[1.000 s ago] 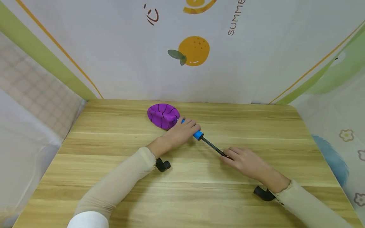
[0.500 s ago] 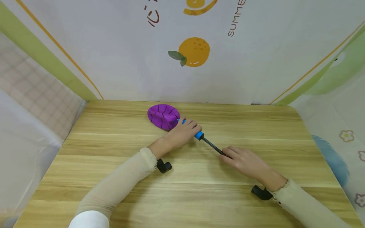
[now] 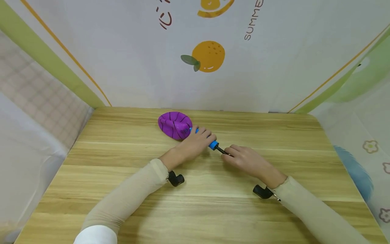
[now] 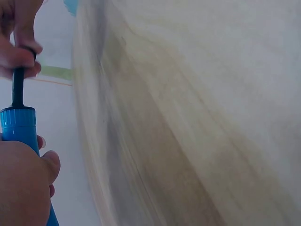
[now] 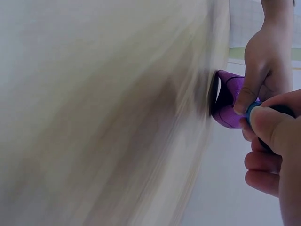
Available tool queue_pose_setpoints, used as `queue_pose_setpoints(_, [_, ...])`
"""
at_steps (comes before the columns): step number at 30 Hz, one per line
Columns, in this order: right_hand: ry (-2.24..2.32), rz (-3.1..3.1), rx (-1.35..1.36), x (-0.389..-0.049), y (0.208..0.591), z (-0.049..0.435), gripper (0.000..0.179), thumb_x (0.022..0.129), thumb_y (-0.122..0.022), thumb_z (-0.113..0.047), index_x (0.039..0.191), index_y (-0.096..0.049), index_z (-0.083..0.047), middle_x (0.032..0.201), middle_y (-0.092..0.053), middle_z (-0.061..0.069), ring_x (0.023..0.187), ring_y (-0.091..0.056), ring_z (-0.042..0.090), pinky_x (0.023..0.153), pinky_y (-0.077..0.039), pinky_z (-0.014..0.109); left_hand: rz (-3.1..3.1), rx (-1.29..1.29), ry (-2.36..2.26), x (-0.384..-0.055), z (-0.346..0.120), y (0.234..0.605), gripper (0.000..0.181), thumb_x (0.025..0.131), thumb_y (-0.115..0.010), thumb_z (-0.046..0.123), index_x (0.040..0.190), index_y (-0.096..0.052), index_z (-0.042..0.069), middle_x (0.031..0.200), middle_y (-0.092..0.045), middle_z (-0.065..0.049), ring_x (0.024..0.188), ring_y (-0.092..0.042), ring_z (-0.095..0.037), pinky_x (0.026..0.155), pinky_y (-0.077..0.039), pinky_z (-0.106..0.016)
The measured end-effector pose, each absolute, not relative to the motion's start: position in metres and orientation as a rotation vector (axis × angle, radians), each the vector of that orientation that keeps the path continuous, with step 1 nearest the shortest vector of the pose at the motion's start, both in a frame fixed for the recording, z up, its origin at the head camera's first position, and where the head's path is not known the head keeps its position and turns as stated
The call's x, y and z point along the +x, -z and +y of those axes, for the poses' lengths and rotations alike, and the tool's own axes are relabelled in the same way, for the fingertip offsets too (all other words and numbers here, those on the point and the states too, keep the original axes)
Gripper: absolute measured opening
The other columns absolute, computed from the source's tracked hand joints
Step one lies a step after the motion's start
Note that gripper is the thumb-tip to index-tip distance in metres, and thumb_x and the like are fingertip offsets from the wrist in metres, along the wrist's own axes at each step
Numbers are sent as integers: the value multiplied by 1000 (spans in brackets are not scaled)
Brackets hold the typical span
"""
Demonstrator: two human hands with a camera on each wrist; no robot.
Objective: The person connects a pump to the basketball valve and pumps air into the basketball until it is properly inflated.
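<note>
A crumpled, partly flat purple ball (image 3: 173,124) with black lines lies near the back of the table. My left hand (image 3: 195,144) grips the blue barrel of a hand pump (image 3: 214,145), whose far end meets the ball's near side. In the left wrist view, fingers wrap the blue pump (image 4: 19,127) below its black cap. My right hand (image 3: 245,160) holds the end of the pump's black rod (image 3: 221,150), close to the barrel, with only a short length of rod showing. The right wrist view shows the dented ball (image 5: 229,115) beyond both hands; the pump's handle is mostly covered by fingers.
The wood-grain table (image 3: 195,210) runs back to a white printed cloth (image 3: 137,67) hanging behind it. More patterned cloth hangs at both sides. A black wrist mount (image 3: 176,178) sits under the left wrist, another mount (image 3: 262,192) under the right.
My right hand has moved left and away from me towards my left hand, and the exposed black rod has become shorter. The left hand and ball have hardly moved.
</note>
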State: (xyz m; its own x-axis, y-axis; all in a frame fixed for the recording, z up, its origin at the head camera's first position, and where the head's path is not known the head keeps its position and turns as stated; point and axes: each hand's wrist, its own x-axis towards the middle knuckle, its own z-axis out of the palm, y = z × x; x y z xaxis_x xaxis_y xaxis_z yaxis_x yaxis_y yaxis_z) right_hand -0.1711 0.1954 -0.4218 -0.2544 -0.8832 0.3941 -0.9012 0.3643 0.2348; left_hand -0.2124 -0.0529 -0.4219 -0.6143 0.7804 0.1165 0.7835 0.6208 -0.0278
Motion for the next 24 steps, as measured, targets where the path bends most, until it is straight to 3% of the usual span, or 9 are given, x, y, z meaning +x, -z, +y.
queue_pose_setpoints(2, [-56,-2168,1546,-173,422,191,19,87,-72,7,101,-65,-3,90,-62,7,76,-58,18,58,-50,24,-2715,-1327,44,-212,-52,423,22,106,-51,7,126,-54,16,120,-55,-3,118,-47,-26,105,-34,-52])
queue_pose_setpoints(4, [-54,-2160,1545,-175,423,188,11,99,-58,6,101,-64,-3,89,-61,7,75,-57,17,57,-49,23,-2709,-1337,42,-212,-52,425,21,106,-50,7,124,-54,17,120,-55,-3,117,-47,-25,105,-35,-52])
queue_pose_setpoints(6, [-53,-2149,1544,-176,424,186,24,107,-41,1,100,-64,-4,87,-60,6,73,-55,16,56,-47,22,-2709,-1338,41,-213,-52,426,22,106,-50,6,124,-54,17,120,-55,-3,118,-48,-26,106,-35,-53])
queue_pose_setpoints(8, [-52,-2138,1541,-178,424,184,29,109,-35,0,98,-63,-4,85,-59,6,71,-54,15,55,-45,22,-2716,-1327,38,-213,-52,426,22,105,-50,5,123,-55,17,120,-55,-3,120,-48,-26,108,-34,-53])
queue_pose_setpoints(11, [-50,-2116,1521,-180,424,181,11,99,-57,6,95,-62,-3,84,-60,6,69,-54,15,53,-45,21,-2723,-1304,33,-214,-53,425,22,105,-51,5,124,-55,17,120,-55,-2,120,-48,-25,108,-33,-51])
queue_pose_setpoints(15, [-51,-2113,1505,-181,423,179,25,78,-80,7,92,-63,-4,83,-61,6,68,-55,15,53,-46,21,-2720,-1320,41,-215,-55,425,21,105,-50,6,123,-55,16,118,-54,-3,118,-47,-25,105,-33,-51])
queue_pose_setpoints(24, [-27,-2184,1512,-170,420,188,31,76,-83,7,96,-62,-4,85,-62,7,71,-58,17,56,-50,22,-2749,-1364,88,-220,-57,423,25,104,-53,3,125,-54,18,118,-54,0,118,-48,-23,110,-32,-48])
